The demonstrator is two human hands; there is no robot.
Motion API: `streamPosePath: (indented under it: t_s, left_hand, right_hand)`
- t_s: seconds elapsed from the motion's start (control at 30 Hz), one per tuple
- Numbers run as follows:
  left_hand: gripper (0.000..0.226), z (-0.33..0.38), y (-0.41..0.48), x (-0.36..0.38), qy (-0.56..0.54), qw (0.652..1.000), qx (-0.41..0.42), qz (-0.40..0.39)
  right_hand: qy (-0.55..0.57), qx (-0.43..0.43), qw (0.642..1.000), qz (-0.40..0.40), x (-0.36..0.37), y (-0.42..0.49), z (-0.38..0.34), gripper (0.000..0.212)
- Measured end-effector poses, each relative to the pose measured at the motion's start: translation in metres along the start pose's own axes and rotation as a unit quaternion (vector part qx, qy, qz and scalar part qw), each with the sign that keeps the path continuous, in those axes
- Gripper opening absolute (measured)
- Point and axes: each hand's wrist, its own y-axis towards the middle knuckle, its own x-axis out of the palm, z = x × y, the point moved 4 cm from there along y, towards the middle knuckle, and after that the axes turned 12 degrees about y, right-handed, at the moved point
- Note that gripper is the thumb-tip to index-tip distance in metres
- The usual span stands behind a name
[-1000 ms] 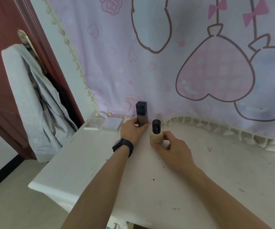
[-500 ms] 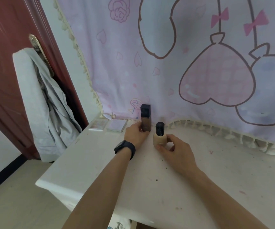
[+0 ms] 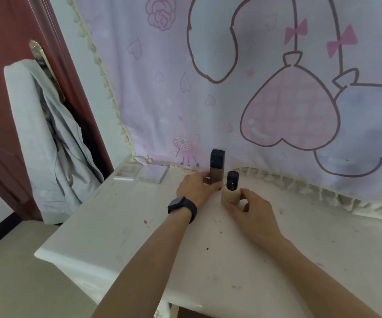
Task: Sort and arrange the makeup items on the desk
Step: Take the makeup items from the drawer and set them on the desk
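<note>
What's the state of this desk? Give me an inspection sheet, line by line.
Surface: white desk, stained with small spots.
Job's things: square bottle and round bottle upright by the pink curtain; pale palette and lilac palette flat at the back left.
Clutter: nothing seen.
Hands: left hand grips the square bottle's base; right hand pinches the round bottle.
Cables: nothing seen.
Surroundings: red door, grey garment hanging on it.

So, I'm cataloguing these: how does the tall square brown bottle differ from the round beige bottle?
The tall square brown bottle is boxy, dark and taller; the round beige bottle is squat and pale. The brown one stands nearer the curtain, held by the left hand; the beige one sits in front, held by the right hand. Both stand upright with black caps.
</note>
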Motion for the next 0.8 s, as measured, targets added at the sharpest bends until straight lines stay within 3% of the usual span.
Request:
streamPosePath:
  t_s: [0.27, 0.37, 0.5, 0.63, 0.8]
  left_hand:
    - [0.044, 0.004, -0.007, 0.001, 0.005, 1.0, 0.001, -0.027]
    - [0.049, -0.017, -0.018, -0.008, 0.08, 0.996, -0.003, -0.033]
    - [0.05, -0.039, -0.044, -0.012, 0.224, 0.973, 0.024, -0.056]
    - [0.056, -0.046, -0.061, -0.007, 0.255, 0.96, 0.039, -0.108]
    - [0.055, -0.039, -0.065, -0.014, 0.311, 0.944, 0.044, -0.099]
  right_hand:
    - [-0.008, 0.005, 1.0, -0.021, -0.001, 0.002, -0.001, 0.021]
    - [-0.052, 0.017, 0.997, -0.058, 0.016, 0.013, -0.009, 0.038]
    - [-0.124, 0.012, 0.992, -0.036, 0.033, 0.018, -0.011, 0.044]
    - [-0.16, -0.006, 0.986, -0.037, 0.035, 0.016, -0.004, 0.042]
    - [-0.151, 0.005, 0.988, -0.043, 0.034, 0.016, -0.006, 0.042]
